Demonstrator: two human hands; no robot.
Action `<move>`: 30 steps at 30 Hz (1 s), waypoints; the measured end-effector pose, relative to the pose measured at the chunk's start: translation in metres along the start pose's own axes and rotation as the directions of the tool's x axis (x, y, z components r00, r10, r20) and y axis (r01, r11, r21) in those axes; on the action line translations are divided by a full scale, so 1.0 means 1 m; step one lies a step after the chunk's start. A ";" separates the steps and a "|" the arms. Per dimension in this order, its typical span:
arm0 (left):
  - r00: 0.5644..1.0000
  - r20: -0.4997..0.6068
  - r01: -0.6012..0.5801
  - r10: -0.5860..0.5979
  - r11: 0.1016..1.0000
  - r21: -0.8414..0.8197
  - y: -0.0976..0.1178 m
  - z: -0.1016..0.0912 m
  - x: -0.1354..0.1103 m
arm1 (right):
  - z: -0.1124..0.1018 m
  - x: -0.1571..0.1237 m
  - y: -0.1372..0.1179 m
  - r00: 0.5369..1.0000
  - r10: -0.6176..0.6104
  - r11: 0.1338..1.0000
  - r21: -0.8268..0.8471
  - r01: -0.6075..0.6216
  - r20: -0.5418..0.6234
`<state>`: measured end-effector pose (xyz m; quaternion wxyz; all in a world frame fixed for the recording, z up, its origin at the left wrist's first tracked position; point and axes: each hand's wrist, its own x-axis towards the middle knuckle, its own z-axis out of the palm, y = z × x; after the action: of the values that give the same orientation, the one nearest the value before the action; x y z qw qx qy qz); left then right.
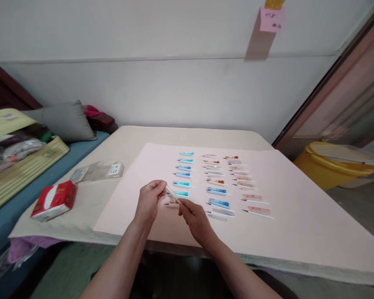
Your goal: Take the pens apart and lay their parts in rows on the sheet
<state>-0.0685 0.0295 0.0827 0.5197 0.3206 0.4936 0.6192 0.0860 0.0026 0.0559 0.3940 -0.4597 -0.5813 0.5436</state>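
The slim white-and-tan stick [172, 194] you hold looks like smooth plastic with a faint sheen. Under it, the large pale pink sheet [299, 216] is matt paper, flat and uncreased. The blue pen-like pieces [183, 174] lying on it look like hard, glossy plastic. The beige table cover [127, 137] beneath is dull cloth. To your left, the red tissue pack [53, 200] has a shiny plastic wrap, the clear flat bag [96, 171] is thin glossy film, and the grey cushion [65, 120] is soft matt fabric.

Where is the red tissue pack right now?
In the head view, the red tissue pack lies on the beige cloth, left of the pink sheet and in front of the clear plastic packet.
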 end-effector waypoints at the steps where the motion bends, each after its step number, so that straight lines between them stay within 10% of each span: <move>1: 1.000 0.007 0.002 -0.002 1.000 -0.002 0.000 0.000 0.001 | 0.001 0.000 0.001 0.999 0.032 0.998 0.050 -0.033 0.023; 10: 0.997 0.077 0.010 -0.007 1.000 -0.028 -0.006 -0.002 0.004 | 0.006 -0.003 0.001 0.952 0.192 0.783 0.548 -0.294 0.236; 30: 0.973 0.175 0.191 -0.148 0.945 -0.266 -0.012 0.004 -0.002 | 0.006 0.001 0.004 0.991 0.064 0.901 0.421 -0.109 0.121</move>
<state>-0.0605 0.0280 0.0724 0.6478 0.2461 0.3850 0.6095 0.0803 0.0022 0.0512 0.4294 -0.3588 -0.4473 0.6977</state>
